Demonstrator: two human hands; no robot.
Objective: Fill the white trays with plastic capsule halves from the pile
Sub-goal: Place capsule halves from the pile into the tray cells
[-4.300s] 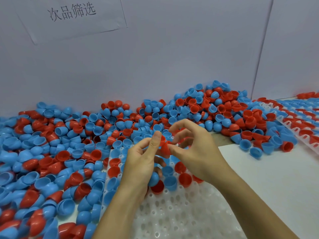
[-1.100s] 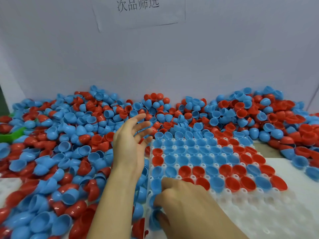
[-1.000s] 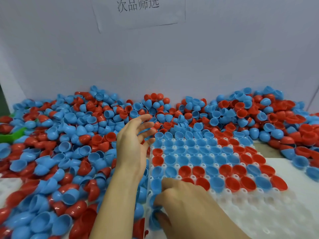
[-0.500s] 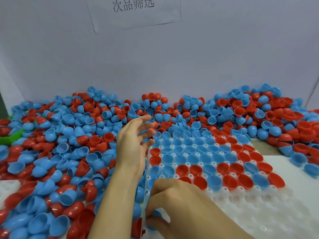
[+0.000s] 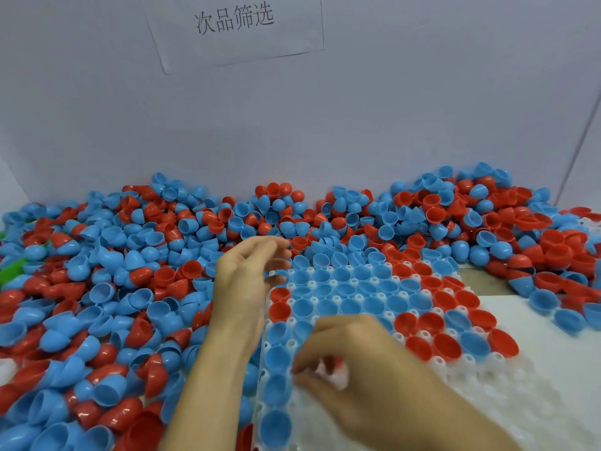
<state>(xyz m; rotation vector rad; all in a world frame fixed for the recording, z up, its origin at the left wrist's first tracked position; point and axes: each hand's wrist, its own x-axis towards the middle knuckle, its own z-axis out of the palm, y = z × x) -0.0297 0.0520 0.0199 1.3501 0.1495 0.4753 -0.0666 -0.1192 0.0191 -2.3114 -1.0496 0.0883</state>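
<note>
Tray [image 5: 507, 402] part-filled; right hand [image 5: 367, 366] pinches a red capsule half [image 5: 336, 364] above it; left hand [image 5: 247, 288] hovers with loose, empty fingers.

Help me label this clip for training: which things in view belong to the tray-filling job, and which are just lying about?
Job:
- white plastic tray with round pockets
- pile of blue and red plastic capsule halves
- left hand, fingers loose
- right hand, blurred over the tray

Lying about:
- white paper sign with printed characters
- green object at the left edge
</note>
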